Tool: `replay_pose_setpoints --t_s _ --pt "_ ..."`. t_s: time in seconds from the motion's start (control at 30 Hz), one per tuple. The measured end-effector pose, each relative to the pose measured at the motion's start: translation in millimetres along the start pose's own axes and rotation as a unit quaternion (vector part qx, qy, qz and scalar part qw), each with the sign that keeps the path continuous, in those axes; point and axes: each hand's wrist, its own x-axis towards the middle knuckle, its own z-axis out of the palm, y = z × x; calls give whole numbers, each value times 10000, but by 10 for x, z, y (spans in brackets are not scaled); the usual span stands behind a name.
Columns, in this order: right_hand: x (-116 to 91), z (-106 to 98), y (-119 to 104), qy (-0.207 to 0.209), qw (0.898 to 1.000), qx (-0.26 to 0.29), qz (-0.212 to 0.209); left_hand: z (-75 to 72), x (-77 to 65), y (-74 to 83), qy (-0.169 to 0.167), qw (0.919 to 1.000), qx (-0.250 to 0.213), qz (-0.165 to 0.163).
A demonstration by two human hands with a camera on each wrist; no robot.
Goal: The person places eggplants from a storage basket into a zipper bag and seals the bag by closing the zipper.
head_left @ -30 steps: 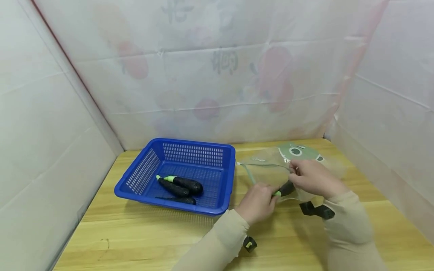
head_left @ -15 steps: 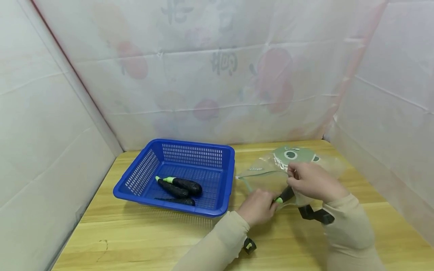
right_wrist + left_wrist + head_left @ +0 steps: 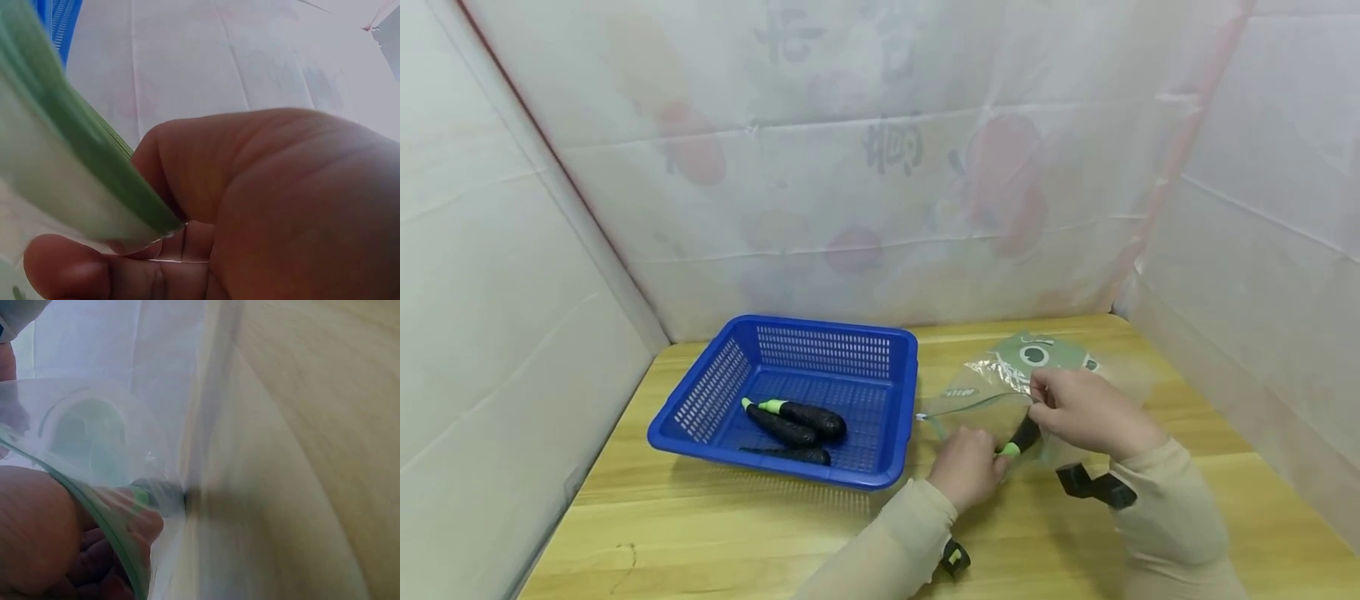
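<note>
A clear zip bag point(image 3: 961, 392) with a green printed face lies at the right of the table. My right hand point(image 3: 1093, 414) pinches the edge of its mouth between thumb and fingers; close up in the right wrist view, the green zip strip point(image 3: 94, 150) runs into that pinch. My left hand point(image 3: 966, 468) reaches in through the mouth, fingers curled at the light green stem end of a dark eggplant point(image 3: 1024, 435). In the left wrist view the bag's film covers those fingertips and the eggplant's stem point(image 3: 141, 497). The eggplant's far end is hidden behind my right hand.
Left of the bag stands a blue plastic basket point(image 3: 906, 417) holding several dark eggplants point(image 3: 808, 419) with light green stems. Printed white sheeting point(image 3: 850, 192) walls the wooden table point(image 3: 737, 533) at the back and both sides.
The bag has slid a little to the left and toward me, its mouth edge held by my right hand. My left hand and the eggplant have also shifted slightly nearer.
</note>
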Motion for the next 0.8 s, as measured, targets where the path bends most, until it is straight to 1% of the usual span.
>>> replay_pose_setpoints --t_s 0.1,0.17,0.23,0.33,0.47,0.6,0.8 --pt "-5 -11 -17 4 10000 -18 -15 10 6 -5 68 9998 111 -118" --pt "-7 -19 -20 0 10000 -27 -37 13 11 -11 99 9996 207 -136" --pt "-8 -21 -23 -14 10000 -69 -24 17 10 -16 69 9995 235 -182" --pt "-10 -10 -16 14 9998 -164 -111 30 2 -23 -7 9992 276 -285" --pt "-16 8 -6 48 9992 -225 -315 59 -17 -32 -71 9981 346 -509" --pt "-23 20 -9 -48 9990 -146 -411 101 -45 -40 -73 9964 443 -725" --pt "-27 16 -27 -190 9988 -44 -452 130 -67 -36 98 9939 822 -725"
